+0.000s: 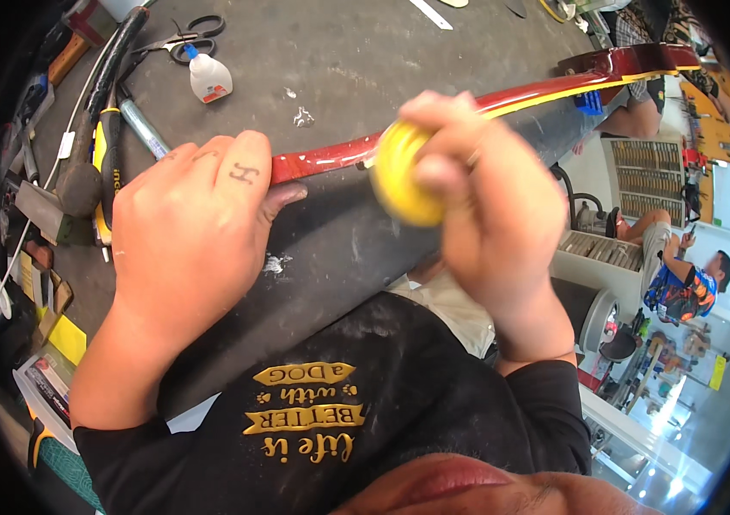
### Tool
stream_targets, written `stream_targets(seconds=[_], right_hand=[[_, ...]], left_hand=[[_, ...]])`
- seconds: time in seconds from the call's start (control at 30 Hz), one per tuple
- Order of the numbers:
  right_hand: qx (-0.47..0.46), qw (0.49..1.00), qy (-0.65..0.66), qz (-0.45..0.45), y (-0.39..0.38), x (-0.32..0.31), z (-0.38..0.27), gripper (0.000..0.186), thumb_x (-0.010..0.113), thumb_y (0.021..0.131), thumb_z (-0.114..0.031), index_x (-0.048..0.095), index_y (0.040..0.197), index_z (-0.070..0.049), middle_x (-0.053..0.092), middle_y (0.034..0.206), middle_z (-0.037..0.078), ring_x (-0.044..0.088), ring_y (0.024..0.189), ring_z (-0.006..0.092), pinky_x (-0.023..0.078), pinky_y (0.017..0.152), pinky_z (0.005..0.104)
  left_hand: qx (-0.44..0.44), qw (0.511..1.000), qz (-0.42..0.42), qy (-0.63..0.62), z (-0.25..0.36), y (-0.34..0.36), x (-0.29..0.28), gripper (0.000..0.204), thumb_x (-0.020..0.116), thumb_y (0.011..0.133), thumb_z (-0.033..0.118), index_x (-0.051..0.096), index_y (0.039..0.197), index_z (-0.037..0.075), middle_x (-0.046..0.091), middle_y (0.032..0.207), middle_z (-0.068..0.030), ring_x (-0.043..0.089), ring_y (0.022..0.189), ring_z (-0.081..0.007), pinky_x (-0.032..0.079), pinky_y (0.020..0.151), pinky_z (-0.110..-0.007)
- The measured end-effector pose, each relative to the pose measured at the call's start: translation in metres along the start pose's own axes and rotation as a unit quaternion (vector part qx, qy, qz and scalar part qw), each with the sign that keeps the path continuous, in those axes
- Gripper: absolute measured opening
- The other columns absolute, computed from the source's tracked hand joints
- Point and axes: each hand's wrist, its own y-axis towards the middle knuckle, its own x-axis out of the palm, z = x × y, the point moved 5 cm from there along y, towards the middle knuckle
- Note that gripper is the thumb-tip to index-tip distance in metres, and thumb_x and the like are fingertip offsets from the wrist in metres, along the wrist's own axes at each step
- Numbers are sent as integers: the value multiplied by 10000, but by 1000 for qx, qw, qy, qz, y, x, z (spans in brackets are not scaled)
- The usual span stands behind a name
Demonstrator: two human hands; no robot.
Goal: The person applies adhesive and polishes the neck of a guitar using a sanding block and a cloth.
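Observation:
A long, slender, glossy dark-red piece (331, 158) with a yellow strip along its near edge runs from the left centre to the upper right; its kind is not certain, though it resembles an instrument neck. My left hand (197, 219) is closed around its near left end, thumb beneath, hiding that end. My right hand (498, 193) grips a round yellow roll (405, 174), seemingly of tape, against the red piece. Motion smears the roll and fingers. Under the piece lies a dark, padded-looking surface (339, 219), close to my black shirt.
A white glue bottle (210, 79) with blue cap and black scissors (197, 33) lie on the grey bench (313, 51). A hammer (83, 176) and other hand tools crowd the left edge. One person (683, 283) sits at right; another person's leg (635, 112) shows near the piece's far end.

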Motion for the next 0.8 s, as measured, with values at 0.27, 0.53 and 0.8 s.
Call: stream_targets(seconds=[0.27, 0.53, 0.8], right_hand=[[-30, 999, 29, -21, -4, 7, -10, 65, 710, 1080, -23, 696, 1050, 33, 833, 1213, 206, 818, 1185, 391, 602, 1150, 558], [-29, 998, 46, -35, -5, 10, -25, 73, 729, 1078, -40, 701, 1058, 24, 832, 1214, 210, 820, 1182, 393, 605, 1148, 556], [-16, 997, 67, -41, -3, 10, -19, 61, 698, 1091, -27, 708, 1069, 29, 838, 1201, 208, 825, 1151, 371, 601, 1155, 533]], left_hand=[[1, 1000, -8, 6, 0, 2, -2, 379, 883, 938, 304, 622, 1031, 46, 665, 807, -136, 686, 751, -380, 532, 653, -493], [-3, 1000, -13, 5, -1, 0, 1, 374, 886, 929, 285, 627, 1040, 39, 672, 818, -142, 696, 768, -382, 537, 662, -492], [7, 1000, 3, 4, -1, 0, 0, 372, 885, 931, 287, 617, 1020, 45, 674, 816, -139, 695, 768, -386, 536, 659, -499]])
